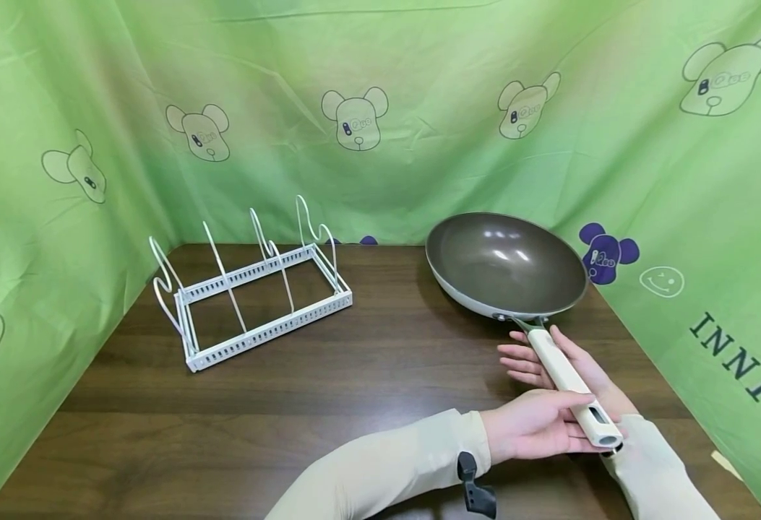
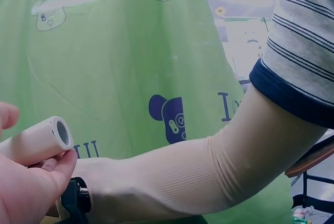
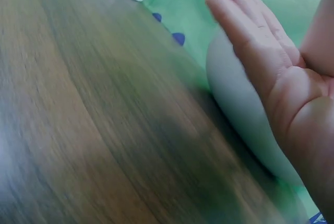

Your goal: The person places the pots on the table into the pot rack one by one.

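Brown inside and pale outside, the frying pan (image 1: 506, 267) lies at 3 o'clock of the head view, above the far right part of the wooden table (image 1: 211, 440); whether its base touches the wood cannot be told. Its cream handle (image 1: 559, 361) extends from the rim toward 5 o'clock. Left hand (image 1: 536, 425), between 4 and 5 o'clock: grasping the handle near its free end, thumb laid over the top and fingers beneath. Right hand (image 1: 588, 367), at 4 o'clock and nearer the bowl: unclenched, placed under the handle, with straight fingers reaching out on one side and the thumb on the other. Between 8 and 9 o'clock, well apart from the pan, stands a white rack (image 1: 272, 331) with upright wire dividers. Black mount (image 1: 478, 491), at 5 o'clock: worn at the left cuff. Green cloth (image 1: 276, 180), printed with bear heads, spans 9 o'clock through 12 to 3.
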A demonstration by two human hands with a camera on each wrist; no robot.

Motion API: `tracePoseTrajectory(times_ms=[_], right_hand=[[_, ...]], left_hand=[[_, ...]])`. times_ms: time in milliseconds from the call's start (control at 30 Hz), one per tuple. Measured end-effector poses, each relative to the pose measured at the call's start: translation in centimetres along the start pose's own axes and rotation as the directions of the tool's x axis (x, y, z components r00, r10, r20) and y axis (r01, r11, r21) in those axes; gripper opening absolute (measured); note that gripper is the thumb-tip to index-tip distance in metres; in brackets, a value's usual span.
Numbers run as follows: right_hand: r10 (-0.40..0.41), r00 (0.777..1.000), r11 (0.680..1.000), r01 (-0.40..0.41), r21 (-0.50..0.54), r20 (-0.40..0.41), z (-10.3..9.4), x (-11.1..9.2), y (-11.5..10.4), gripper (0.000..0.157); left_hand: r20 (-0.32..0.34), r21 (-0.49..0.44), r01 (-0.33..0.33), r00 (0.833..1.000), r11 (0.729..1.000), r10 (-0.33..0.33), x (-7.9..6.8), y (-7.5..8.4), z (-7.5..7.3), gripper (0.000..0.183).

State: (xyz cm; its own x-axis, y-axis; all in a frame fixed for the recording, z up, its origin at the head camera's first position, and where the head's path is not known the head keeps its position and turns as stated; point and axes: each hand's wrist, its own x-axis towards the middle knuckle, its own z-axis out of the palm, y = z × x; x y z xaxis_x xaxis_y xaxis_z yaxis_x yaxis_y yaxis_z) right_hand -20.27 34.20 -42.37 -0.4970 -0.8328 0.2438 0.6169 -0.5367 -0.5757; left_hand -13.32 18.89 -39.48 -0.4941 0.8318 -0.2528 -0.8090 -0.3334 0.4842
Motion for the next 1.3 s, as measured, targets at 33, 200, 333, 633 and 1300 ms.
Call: tracePoseTrajectory(times_ms=[33, 200, 333, 633, 1300], right_hand=[[-0.007, 1.0, 1.0, 0.007, 0.001, -0.004, 0.1, 0.1, 0.0, 0.082], [-0.029, 0.997, 0.998, 0.025, -0.061, -0.068, 0.7, 0.3, 0.1, 0.072], [-0.044, 0.992, 0.998, 0.039, -0.04, -0.116, 0.6, 0.3, 0.1, 0.064], [-0.003, 0.998, 0.986, 0.015, 0.166, -0.069, -0.4, 0.2, 0.2, 0.043], [-0.094, 0.995, 0.967, 0.101, 0.234, -0.038, -0.5, 1.5, 1.1, 0.039]], left_hand=[[0.005, 0.011, 0.002, 1.0, 1.0, -0.002, 0.1, 0.0, 0.0, 0.034], [0.005, 0.014, 0.001, 1.0, 1.0, -0.001, 0.3, 0.2, 0.3, 0.031], [0.022, 0.011, -0.007, 1.0, 1.0, 0.007, 0.2, 0.4, 0.2, 0.019], [0.015, 0.044, 0.027, 1.0, 0.999, -0.028, -0.2, 0.8, 0.2, 0.021], [0.023, 0.088, -0.021, 1.0, 0.996, 0.019, -0.7, 1.1, -0.2, 0.022]])
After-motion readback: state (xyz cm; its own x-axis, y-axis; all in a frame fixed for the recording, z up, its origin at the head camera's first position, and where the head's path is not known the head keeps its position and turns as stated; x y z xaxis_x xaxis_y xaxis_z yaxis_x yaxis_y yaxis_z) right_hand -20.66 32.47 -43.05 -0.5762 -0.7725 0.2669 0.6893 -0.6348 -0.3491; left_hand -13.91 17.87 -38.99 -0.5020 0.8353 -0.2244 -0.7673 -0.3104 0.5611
